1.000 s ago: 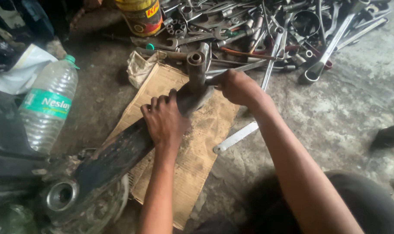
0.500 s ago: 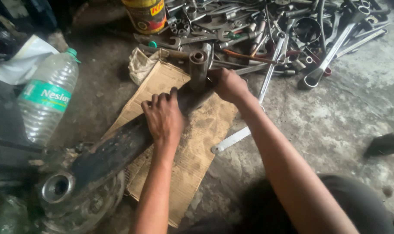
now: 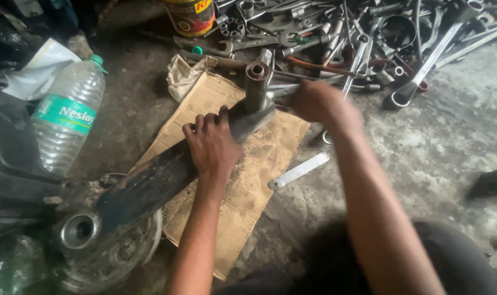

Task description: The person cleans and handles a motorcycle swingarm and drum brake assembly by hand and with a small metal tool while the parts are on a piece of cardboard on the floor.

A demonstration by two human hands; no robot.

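Your left hand [image 3: 213,145] lies flat on top of the long dark metal arm [image 3: 166,177], with its fingers [image 3: 205,123] spread open and pressing down, not wrapped around it; that looks like a way to keep the arm from sliding or rolling. The metal arm lies on a sheet of cardboard [image 3: 259,164] on the concrete floor [image 3: 434,142], and the cardboard seems to be there to keep the part off the dirt. One end of the arm has a short upright tube [image 3: 256,82], near the far edge of the cardboard. The other end has a round ring [image 3: 79,229] and rests on an old wheel hub [image 3: 117,257] by the near left corner of the cardboard. Your right hand [image 3: 314,101] is just beside the tube end, but it is blurry, so you cannot tell if those fingers are open or closed, or if they hold anything. A flat metal strip [image 3: 299,170] lies on the floor by the right edge of the cardboard. A clear plastic bottle [image 3: 65,120] lies to the left. A big pile of spanners [image 3: 363,38] is spread along the far side of the floor, near a yellow can [image 3: 189,16].
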